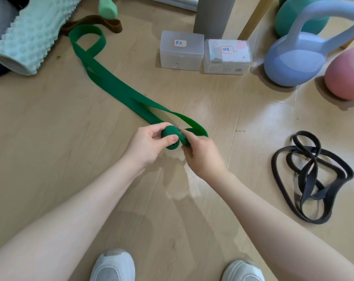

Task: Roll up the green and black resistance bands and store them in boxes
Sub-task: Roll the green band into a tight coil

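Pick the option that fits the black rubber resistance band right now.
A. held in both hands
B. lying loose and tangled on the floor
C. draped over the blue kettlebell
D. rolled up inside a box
B: the black rubber resistance band lies in loose loops on the wooden floor, untouched by either hand.

Person | forearms bare, no sleeves | left hand (146, 144) & right hand (200, 153) ungloved | white mesh sneakers (113, 266) (grey toe scuffs), 1 pr
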Demonstrator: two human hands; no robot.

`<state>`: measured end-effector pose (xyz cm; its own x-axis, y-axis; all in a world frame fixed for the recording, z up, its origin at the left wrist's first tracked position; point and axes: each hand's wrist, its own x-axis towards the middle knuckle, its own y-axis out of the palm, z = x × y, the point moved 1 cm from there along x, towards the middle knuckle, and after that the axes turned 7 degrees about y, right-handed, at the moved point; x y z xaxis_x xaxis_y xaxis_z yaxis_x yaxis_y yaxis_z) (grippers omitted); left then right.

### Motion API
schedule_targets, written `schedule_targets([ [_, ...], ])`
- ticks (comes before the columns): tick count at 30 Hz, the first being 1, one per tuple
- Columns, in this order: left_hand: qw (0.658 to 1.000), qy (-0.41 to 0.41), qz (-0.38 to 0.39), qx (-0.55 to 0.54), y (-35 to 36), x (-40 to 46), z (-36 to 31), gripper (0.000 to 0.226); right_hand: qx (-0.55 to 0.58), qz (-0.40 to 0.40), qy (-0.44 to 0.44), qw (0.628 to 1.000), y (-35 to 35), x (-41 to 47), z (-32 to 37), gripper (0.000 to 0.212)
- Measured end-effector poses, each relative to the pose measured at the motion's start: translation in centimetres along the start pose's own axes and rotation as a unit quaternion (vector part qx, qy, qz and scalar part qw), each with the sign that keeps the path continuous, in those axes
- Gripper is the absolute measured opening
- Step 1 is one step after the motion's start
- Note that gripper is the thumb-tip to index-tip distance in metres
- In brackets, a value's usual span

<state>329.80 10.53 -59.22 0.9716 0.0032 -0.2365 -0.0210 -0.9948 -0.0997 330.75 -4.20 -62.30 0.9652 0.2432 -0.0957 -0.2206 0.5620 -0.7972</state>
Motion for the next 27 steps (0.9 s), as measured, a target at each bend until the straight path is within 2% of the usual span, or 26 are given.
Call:
schedule_targets([
  [1, 1.000, 0.001, -0.003, -0.005, -0.1, 0.0, 0.2, 0.027, 0.105, 0.095, 0.064, 0.988, 0.2, -0.3, 0.3, 0.052],
  [2, 1.000, -0.002, -0.005, -0.009, -0.4, 0.0, 0.5, 0.026, 0.223, 0.179, 0.120, 0.951, 0.3, -0.6, 0.5, 0.058],
  [3, 1.000, -0.007, -0.002, -0.012, -0.6, -0.1, 0.7, 0.026, 0.336, 0.223, 0.163, 0.901, 0.2, -0.9, 0.6, 0.057],
  [5, 0.999, -0.013, 0.019, -0.025, -1.1, -0.3, 1.0, 0.028, 0.475, 0.246, 0.201, 0.821, -0.3, -0.9, 0.9, 0.046],
  [6, 0.999, -0.014, 0.027, -0.035, -1.2, -0.5, 1.0, 0.030, 0.502, 0.245, 0.199, 0.805, -0.6, -0.9, 1.0, 0.043],
  [11, 0.994, -0.022, -0.007, -0.109, -1.2, -1.2, 1.4, 0.026, 0.449, 0.195, 0.179, 0.854, -0.8, -0.1, 1.5, 0.036],
  [17, 0.983, -0.071, -0.044, -0.166, -0.7, -0.8, 2.0, 0.030, 0.405, 0.159, 0.203, 0.877, -0.5, 0.1, 1.5, 0.034],
  [20, 0.973, -0.088, -0.032, -0.211, -0.4, -1.0, 2.2, 0.036, 0.442, 0.164, 0.211, 0.856, -0.4, -0.2, 1.5, 0.029],
  [23, 0.954, -0.098, -0.034, -0.280, 0.1, -1.4, 1.9, 0.021, 0.460, 0.169, 0.214, 0.845, -0.4, -0.1, 1.6, 0.025],
  [25, 0.958, -0.108, -0.028, -0.264, 0.1, -1.3, 1.9, 0.018, 0.435, 0.174, 0.200, 0.861, -0.9, 0.2, 1.5, 0.023],
  [27, 0.978, -0.110, 0.008, -0.176, -0.6, -1.1, 1.6, 0.019, 0.392, 0.181, 0.172, 0.885, -1.7, 0.5, 1.2, 0.024],
])
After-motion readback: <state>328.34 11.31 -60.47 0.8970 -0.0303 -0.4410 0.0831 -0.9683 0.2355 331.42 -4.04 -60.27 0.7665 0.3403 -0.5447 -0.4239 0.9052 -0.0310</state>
